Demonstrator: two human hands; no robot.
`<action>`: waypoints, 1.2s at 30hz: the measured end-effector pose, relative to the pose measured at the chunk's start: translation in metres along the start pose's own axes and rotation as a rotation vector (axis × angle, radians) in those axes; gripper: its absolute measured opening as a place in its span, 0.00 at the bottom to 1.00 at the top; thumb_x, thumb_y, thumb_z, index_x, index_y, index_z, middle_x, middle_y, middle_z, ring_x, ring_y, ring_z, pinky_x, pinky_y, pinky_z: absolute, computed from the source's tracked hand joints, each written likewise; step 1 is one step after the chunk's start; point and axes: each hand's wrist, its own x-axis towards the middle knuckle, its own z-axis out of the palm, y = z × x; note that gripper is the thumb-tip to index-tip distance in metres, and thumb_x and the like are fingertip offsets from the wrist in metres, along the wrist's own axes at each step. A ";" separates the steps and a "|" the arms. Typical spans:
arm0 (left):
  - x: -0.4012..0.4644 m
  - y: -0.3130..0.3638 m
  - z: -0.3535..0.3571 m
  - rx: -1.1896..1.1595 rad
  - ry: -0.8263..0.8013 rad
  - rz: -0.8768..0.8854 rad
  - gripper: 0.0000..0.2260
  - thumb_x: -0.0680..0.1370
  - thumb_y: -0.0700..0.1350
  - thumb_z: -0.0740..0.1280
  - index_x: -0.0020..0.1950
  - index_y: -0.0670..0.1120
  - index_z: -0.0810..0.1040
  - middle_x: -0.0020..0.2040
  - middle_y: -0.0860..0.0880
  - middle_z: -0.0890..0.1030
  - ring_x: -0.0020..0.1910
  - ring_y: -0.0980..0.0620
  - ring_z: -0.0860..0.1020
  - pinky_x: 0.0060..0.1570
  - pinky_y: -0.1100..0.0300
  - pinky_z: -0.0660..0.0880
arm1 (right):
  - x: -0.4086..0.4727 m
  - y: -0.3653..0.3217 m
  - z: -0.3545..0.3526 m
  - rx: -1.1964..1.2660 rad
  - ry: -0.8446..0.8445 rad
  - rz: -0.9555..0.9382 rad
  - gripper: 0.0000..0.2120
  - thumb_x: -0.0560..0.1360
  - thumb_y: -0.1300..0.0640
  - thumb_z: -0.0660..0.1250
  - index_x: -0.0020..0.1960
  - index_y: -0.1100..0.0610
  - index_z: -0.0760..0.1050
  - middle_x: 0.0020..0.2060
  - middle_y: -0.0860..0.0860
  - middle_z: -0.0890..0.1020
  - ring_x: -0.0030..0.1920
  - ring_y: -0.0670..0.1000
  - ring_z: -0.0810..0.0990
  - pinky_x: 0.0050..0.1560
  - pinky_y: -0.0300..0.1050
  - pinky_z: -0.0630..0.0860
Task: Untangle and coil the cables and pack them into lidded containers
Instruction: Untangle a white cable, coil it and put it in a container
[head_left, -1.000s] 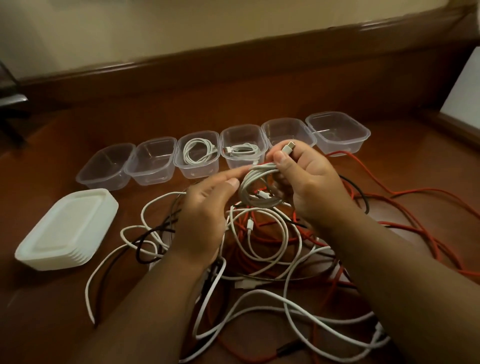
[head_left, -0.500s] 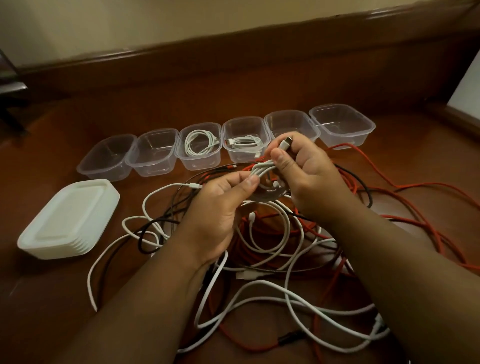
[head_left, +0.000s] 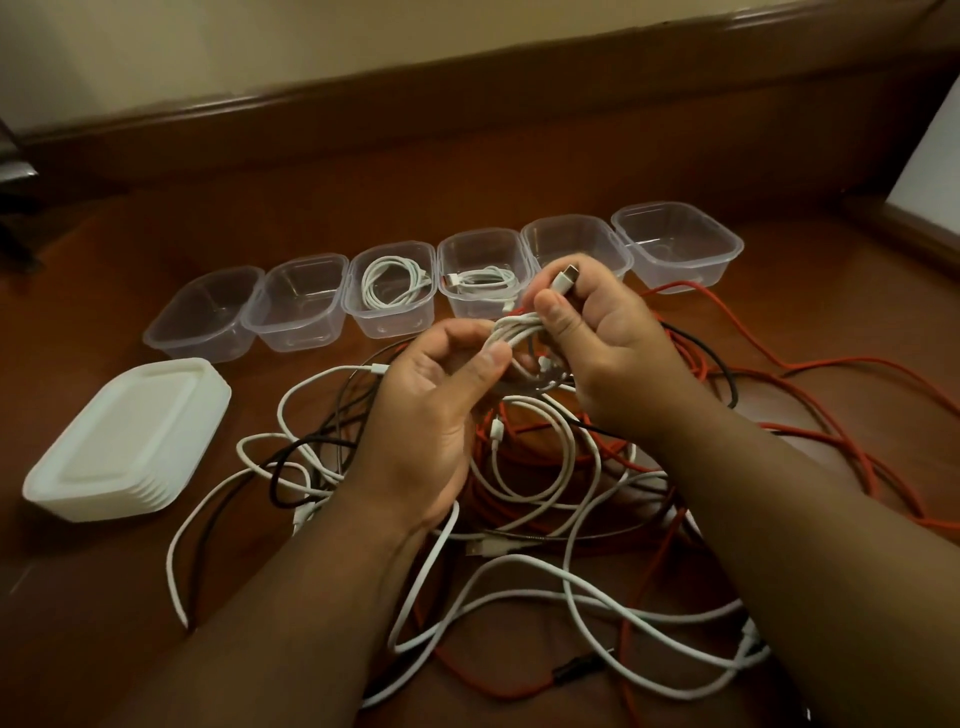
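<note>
Both hands hold a small white cable coil (head_left: 511, 332) above the table's middle. My left hand (head_left: 436, 395) pinches the coil's left side between thumb and fingers. My right hand (head_left: 602, 338) grips its right side, and the cable's plug end (head_left: 563, 278) sticks up between the fingers. Under the hands lies a tangle of white cables (head_left: 540, 457), black cables (head_left: 291, 462) and orange cables (head_left: 831, 415). Several clear containers stand in a row behind; the third (head_left: 390, 288) and fourth (head_left: 485, 278) each hold a coiled white cable.
A stack of white lids (head_left: 130, 441) lies at the left. The two left containers (head_left: 208, 312) and the far right container (head_left: 675, 247) hold nothing. A raised wooden ledge (head_left: 467, 104) runs behind the row, and a white panel (head_left: 930, 166) stands at the right.
My left hand has closed its thumb and fingers onto the coil, and the coil has been squeezed flatter between both hands. The camera has tilted slightly.
</note>
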 end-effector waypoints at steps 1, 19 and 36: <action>0.000 0.001 0.000 -0.021 -0.045 -0.023 0.08 0.74 0.40 0.67 0.53 0.41 0.78 0.42 0.44 0.82 0.44 0.49 0.80 0.50 0.54 0.77 | -0.001 -0.001 -0.001 -0.005 0.002 -0.003 0.06 0.81 0.58 0.59 0.51 0.58 0.73 0.44 0.68 0.76 0.41 0.62 0.77 0.41 0.52 0.78; 0.003 0.008 -0.012 0.731 0.150 0.325 0.05 0.75 0.42 0.73 0.48 0.52 0.83 0.42 0.54 0.85 0.43 0.58 0.84 0.44 0.63 0.81 | 0.006 -0.003 -0.001 0.438 0.243 0.366 0.11 0.84 0.60 0.54 0.48 0.58 0.73 0.25 0.46 0.69 0.25 0.44 0.66 0.31 0.40 0.65; 0.000 0.010 -0.011 0.582 0.156 0.454 0.03 0.76 0.42 0.71 0.47 0.50 0.81 0.42 0.49 0.84 0.42 0.50 0.84 0.44 0.59 0.80 | 0.009 -0.007 -0.001 0.671 0.322 0.448 0.10 0.83 0.61 0.55 0.52 0.62 0.74 0.26 0.49 0.70 0.28 0.46 0.66 0.33 0.42 0.66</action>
